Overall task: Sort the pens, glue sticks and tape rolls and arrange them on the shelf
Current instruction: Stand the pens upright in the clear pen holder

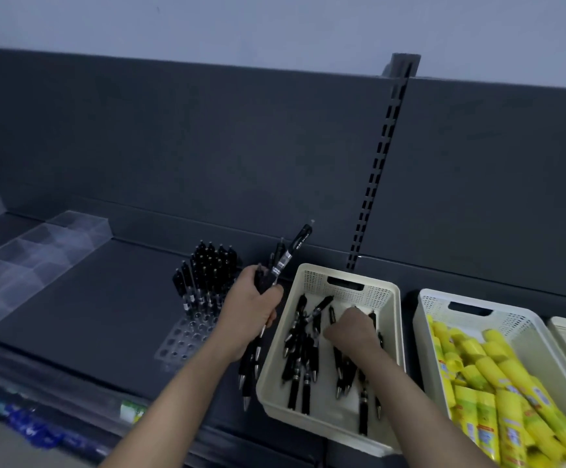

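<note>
Clutching a bundle of black pens [276, 268] in the left hand [249, 305], upright above the shelf [89, 298] between the clear pen rack [183, 342] and the cream basket [312, 275]. Plunging the right hand [352, 327] into that basket's loose pens [300, 352], fingers curled down, any pinch impossible to tell. Seemingly gathering pens: next, lifting another, then slotting each into the rack's empty front holes.

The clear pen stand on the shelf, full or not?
Partly full: upright pens fill the back rows of the stand; front holes are empty.
</note>
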Action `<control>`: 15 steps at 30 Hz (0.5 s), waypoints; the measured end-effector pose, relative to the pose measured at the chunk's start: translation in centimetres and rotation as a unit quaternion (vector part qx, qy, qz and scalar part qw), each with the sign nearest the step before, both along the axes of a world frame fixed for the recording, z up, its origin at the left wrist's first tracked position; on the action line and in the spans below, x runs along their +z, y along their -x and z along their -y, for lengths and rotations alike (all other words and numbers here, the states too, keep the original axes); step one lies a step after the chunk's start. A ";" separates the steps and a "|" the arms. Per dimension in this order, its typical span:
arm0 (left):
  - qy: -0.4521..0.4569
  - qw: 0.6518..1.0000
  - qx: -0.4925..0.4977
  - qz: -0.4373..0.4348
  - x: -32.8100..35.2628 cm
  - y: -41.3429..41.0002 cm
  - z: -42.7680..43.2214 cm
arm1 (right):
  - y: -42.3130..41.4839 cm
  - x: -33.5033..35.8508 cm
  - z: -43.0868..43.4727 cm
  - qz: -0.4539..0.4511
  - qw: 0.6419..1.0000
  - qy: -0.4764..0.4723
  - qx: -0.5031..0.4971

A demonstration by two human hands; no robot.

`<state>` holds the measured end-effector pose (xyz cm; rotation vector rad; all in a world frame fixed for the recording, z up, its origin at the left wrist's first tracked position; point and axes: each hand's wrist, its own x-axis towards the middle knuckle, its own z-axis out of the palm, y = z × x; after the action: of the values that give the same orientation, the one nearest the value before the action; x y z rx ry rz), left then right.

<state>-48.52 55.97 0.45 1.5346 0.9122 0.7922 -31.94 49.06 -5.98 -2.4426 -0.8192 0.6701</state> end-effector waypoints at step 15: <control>-0.030 0.995 -0.067 0.071 1.3 7.7 -6.6 | 12.1 8.5 -3.6 -0.198 0.881 -0.416 -0.105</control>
<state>-56.26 62.53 1.72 1.5543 0.6802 0.8267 -44.08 52.66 2.55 -1.5116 -0.5079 0.5487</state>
